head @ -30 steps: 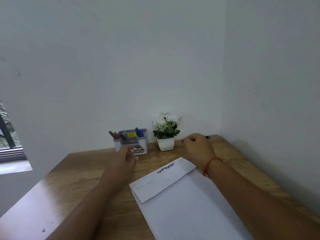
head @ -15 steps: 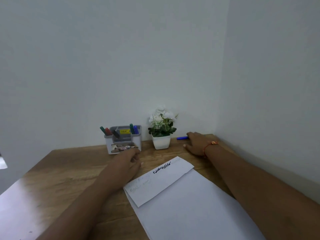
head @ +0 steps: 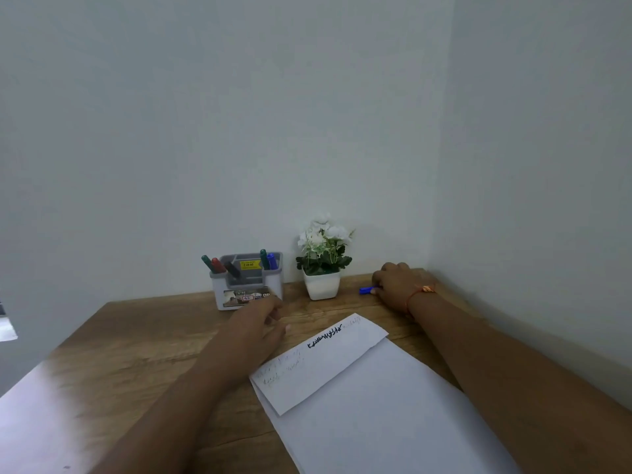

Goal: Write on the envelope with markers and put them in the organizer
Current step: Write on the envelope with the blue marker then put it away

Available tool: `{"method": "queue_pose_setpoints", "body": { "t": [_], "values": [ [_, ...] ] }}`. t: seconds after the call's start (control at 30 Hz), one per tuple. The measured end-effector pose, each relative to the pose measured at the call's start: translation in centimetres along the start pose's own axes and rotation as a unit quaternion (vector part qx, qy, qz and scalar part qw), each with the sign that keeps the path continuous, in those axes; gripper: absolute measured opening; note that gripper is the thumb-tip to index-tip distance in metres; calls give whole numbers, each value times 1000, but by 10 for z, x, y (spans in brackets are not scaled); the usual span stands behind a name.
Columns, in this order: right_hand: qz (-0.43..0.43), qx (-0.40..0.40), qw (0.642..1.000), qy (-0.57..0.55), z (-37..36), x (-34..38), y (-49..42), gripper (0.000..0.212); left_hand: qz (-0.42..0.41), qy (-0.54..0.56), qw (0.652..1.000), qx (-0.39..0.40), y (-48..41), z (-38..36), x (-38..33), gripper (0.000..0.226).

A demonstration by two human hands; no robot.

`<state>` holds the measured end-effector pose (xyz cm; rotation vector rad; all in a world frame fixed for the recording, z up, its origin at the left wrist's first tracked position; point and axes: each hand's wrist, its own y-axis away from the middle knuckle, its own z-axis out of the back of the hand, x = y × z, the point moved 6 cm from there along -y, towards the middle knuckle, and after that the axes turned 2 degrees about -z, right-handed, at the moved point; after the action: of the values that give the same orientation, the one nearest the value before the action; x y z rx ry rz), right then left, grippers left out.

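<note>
Both bare forearms reach forward from the lower edge of the view. The left hand (head: 256, 325) lies palm down, fingers loosely extended and pointing ahead, thumb out to the right. It holds nothing, and blur hides whether the fingertips touch down. The right arm stretches farther, angled up and left from the lower right corner, with the back of the hand facing up. The right hand (head: 398, 285) has raised knuckles and fingers curled down around a blue marker (head: 366, 290), whose end pokes out just left of the fingertips, beside the thumb. A thin orange thread (head: 419, 293) circles the right wrist.
</note>
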<state>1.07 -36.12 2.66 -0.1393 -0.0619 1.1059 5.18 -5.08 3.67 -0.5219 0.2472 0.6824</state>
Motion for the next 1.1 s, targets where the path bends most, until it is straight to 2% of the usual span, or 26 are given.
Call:
{"method": "queue_pose_setpoints", "body": {
  "t": [0.1, 0.23, 0.43, 0.6, 0.67, 0.77, 0.9, 1.03, 1.1],
  "values": [
    [22, -1, 1000, 12, 8, 5, 11, 29, 0, 4, 1000, 1, 1, 1, -1, 43],
    [50, -17, 995, -82, 33, 19, 33, 19, -11, 10, 1000, -12, 3, 4, -5, 42],
    [126, -118, 964, -202, 89, 62, 89, 25, -27, 48, 998, -42, 3, 9, -19, 36],
    [195, -105, 939, -262, 96, 104, 138, 22, -65, 137, 986, -66, 13, 20, -43, 37],
    [216, -106, 927, -286, 94, 112, 147, 26, -74, 168, 980, -71, 16, 21, -48, 44],
    [214, -119, 915, -320, 92, 113, 150, 39, -84, 195, 974, -79, 19, 20, -52, 52],
    [206, -122, 909, -340, 85, 109, 150, 23, -90, 233, 964, -90, 19, 16, -58, 47],
    [198, -114, 901, -369, 78, 107, 151, 27, -79, 275, 953, -100, 19, 15, -63, 37],
    [187, -112, 900, -376, 74, 107, 151, 21, -57, 332, 937, -95, 20, 15, -64, 35]
  ]
}}
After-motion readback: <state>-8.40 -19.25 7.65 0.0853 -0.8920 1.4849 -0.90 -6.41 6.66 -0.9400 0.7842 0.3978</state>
